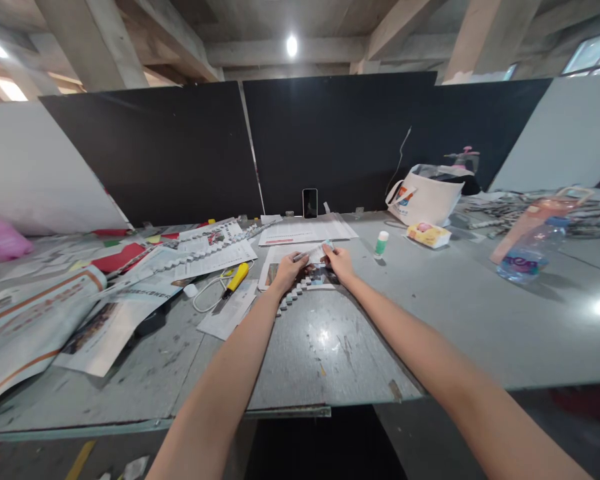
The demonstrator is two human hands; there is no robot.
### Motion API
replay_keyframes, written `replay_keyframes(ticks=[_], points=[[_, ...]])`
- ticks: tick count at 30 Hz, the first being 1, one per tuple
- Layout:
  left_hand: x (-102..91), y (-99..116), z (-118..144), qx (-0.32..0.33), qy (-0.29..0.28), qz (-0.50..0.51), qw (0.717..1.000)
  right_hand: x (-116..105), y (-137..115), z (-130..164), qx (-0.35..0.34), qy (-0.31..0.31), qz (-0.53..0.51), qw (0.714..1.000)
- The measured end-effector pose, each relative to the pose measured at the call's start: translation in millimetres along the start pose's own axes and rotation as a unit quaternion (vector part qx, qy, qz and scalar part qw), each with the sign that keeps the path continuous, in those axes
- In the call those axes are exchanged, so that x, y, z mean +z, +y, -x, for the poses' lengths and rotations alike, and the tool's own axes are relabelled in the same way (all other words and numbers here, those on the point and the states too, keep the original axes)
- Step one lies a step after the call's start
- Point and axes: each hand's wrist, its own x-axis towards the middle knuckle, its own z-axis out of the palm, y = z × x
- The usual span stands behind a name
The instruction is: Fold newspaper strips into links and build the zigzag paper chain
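Note:
Over a printed paper sheet (275, 267) in the middle of the table, my left hand (289, 272) and my right hand (341, 263) are close together. Both are closed, pinching a folded strip of printed paper (314, 254) that spans the gap between them. Below my left hand a zigzag woven paper chain (294, 293) trails toward the table's front; whether it joins the strip is hidden by the fingers. A green and white glue stick (381, 245) stands upright to the right of my right hand.
Left of my hands lie a yellow-handled cutter (237, 280), a white cable (200, 305), a longer paper chain (205, 255) and loose newspapers (130, 300). A phone (310, 203) leans on the black partition (340, 140). Rightward are a white bag (425, 200), tissue pack (427, 235) and bottle (523, 263).

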Motion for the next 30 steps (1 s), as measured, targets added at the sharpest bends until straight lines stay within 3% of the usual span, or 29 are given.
replay_keyframes(ticks=[6, 12, 17, 24, 30], points=[[-0.8, -2.5, -2.0, 0.021, -0.02, -0.029, 0.999, -1.2, 1.9, -0.8, -0.002, 0.007, -0.019, 1.0], [-0.7, 1.2, -1.5, 0.0, -0.011, 0.085, 0.996, -0.3, -6.2, 1.9, 0.001, 0.0, -0.082, 0.997], [-3.7, 5.8, -1.4, -0.026, -0.015, 0.115, 0.993, 0.2, -9.9, 2.6, 0.024, -0.017, -0.151, 0.988], [-7.9, 11.4, 0.0, -0.047, -0.029, 0.102, 0.993, 0.4, -8.4, 1.5, 0.017, -0.017, -0.18, 0.983], [0.2, 8.1, -1.2, -0.054, -0.052, 0.025, 0.997, 0.5, -13.7, 7.0, -0.022, -0.047, -0.146, 0.988]])
